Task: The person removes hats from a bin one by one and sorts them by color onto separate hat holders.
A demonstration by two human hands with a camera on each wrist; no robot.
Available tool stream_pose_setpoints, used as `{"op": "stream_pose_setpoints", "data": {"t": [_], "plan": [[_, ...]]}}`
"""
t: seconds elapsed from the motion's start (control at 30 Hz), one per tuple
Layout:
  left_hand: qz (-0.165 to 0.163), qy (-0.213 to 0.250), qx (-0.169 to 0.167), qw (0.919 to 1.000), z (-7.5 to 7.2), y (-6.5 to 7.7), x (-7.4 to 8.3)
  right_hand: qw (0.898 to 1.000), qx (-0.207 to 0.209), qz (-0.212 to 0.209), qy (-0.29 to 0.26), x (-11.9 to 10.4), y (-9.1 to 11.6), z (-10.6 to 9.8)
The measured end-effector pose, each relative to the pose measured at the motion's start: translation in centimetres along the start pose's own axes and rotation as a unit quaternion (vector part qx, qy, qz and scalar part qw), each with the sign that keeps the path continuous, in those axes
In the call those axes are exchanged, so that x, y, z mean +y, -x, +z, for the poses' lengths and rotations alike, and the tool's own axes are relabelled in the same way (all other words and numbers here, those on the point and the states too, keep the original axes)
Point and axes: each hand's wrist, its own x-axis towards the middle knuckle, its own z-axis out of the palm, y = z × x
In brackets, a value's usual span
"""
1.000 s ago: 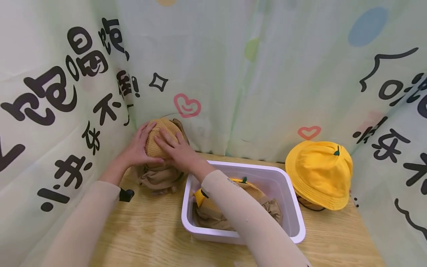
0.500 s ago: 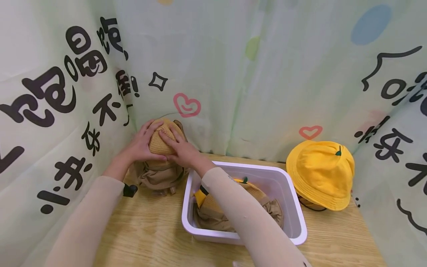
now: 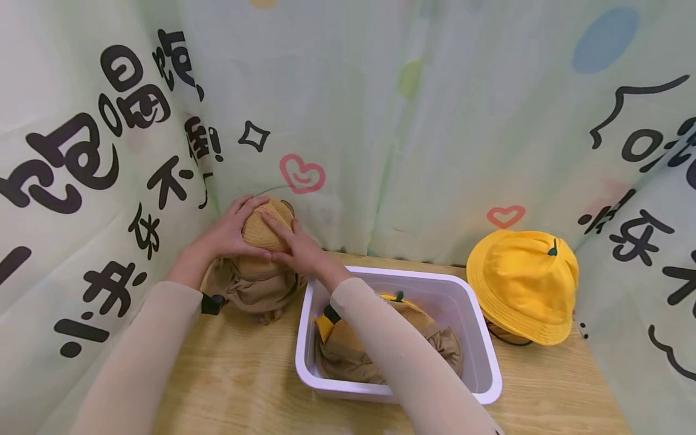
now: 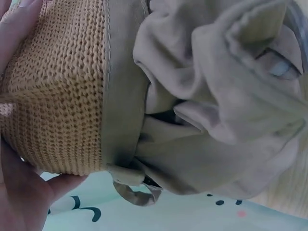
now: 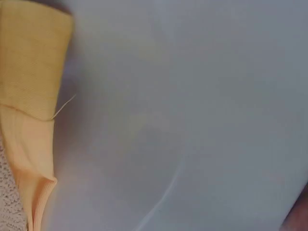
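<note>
we've both hands on the straw hat (image 3: pixel 264 232), at the back l corner of the bench (image 3: pixel 228 386), nr the curtain (image 3: pixel 435 151). l hand (image 3: pixel 224 234) grip is curved round the crown (image 4: pixel 62 115), thumb across its front; r hand (image 3: pixel 303 251) grip holds the other side, fingers over the top, thumb tips almost meeting. r wrist view shows none of that hold, so we go by the head view. brown brim (image 3: pixel 261 293) sits below in loose folds. step in hand, we judge: shaping or seating the hat where it is, brim not yet tidy. next move prob. calls for even pressure both sides, then smoothing the folds; a one-sided tug cd tip it. can't tell what's under it. tub (image 3: pixel 405 273), w/ more hats (image 3: pixel 348 362) inside, is just r of it; yellow hat (image 3: pixel 527 278) is far r.
</note>
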Motion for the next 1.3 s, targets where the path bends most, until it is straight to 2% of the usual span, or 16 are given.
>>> {"op": "stream_pose_setpoints", "data": {"t": [0.1,0.23,0.4,0.53,0.63,0.7,0.8,0.97,1.17,1.3], "plan": [[0.004,0.006,0.000,1.0000,0.2,0.1,0.1,1.000,-0.005,0.002,-0.007,0.2,0.4,0.0],[0.008,-0.001,0.008,0.9999,0.1,0.5,0.4,1.000,-0.015,-0.021,0.008,0.2,1.0,-1.0],[0.010,-0.037,0.030,0.9988,-0.3,1.1,1.8,0.999,-0.017,-0.024,-0.021,0.2,3.7,-3.4],[0.063,-0.053,0.081,0.9933,-0.4,1.7,4.2,0.999,0.015,-0.022,-0.036,1.4,6.9,-5.3],[0.129,-0.055,0.119,0.9830,-0.3,2.0,6.7,0.998,0.040,-0.024,-0.037,2.4,9.4,-6.6],[0.165,-0.048,0.129,0.9766,0.1,2.3,8.4,0.998,0.053,-0.021,-0.037,2.8,11.1,-7.5],[0.195,-0.048,0.123,0.9718,0.9,2.9,10.6,0.997,0.068,-0.014,-0.023,3.3,13.5,-8.6],[0.209,-0.049,0.097,0.9718,2.7,3.5,13.3,0.997,0.081,0.007,0.015,4.3,17.3,-9.8],[0.234,-0.025,0.070,0.9694,4.9,4.1,15.5,0.996,0.079,0.036,0.017,5.0,21.6,-10.8],[0.250,-0.017,0.042,0.9671,6.5,4.3,16.5,0.995,0.080,0.043,0.044,5.3,23.9,-11.2]]}}
